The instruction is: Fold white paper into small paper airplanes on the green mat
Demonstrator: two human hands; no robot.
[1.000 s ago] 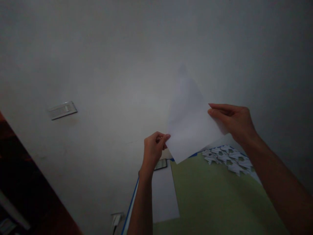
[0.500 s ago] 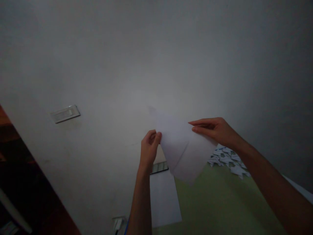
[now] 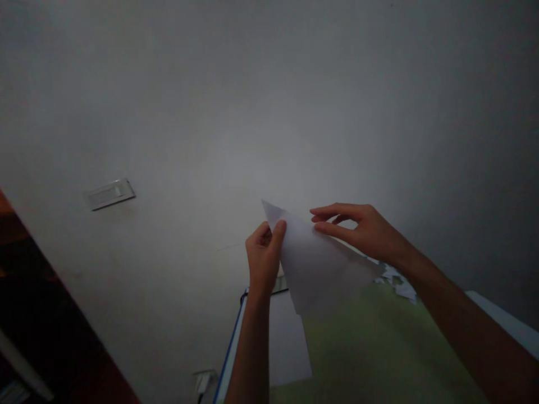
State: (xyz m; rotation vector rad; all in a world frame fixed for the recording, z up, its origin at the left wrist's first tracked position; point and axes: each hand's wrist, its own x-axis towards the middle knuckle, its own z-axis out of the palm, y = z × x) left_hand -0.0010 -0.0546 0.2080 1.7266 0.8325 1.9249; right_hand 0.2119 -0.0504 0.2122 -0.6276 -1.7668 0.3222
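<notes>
A folded white sheet of paper (image 3: 320,264) is held up in the air, one corner pointing up and left. My left hand (image 3: 264,252) is closed on its left edge, thumb flat on the front and fingers curled behind. At the sloping top edge, my right hand (image 3: 347,221) has thumb and fingertips close together in a light pinch on the paper. Below lies a stack of white paper (image 3: 288,342), partly covered by my left forearm.
A green tabletop (image 3: 370,348) with a blue-edged left side stands against a grey wall (image 3: 269,101). Several white folded paper pieces (image 3: 404,289) lie behind my right forearm. A dark-edged flat object (image 3: 281,284) rests beyond the stack. A wall switch (image 3: 110,194) and plugged-in charger (image 3: 203,384) are at left.
The sheet has tilted, and its top now shows a straight sloping edge. My right hand has shifted slightly left along it. My left thumb lies farther over the paper.
</notes>
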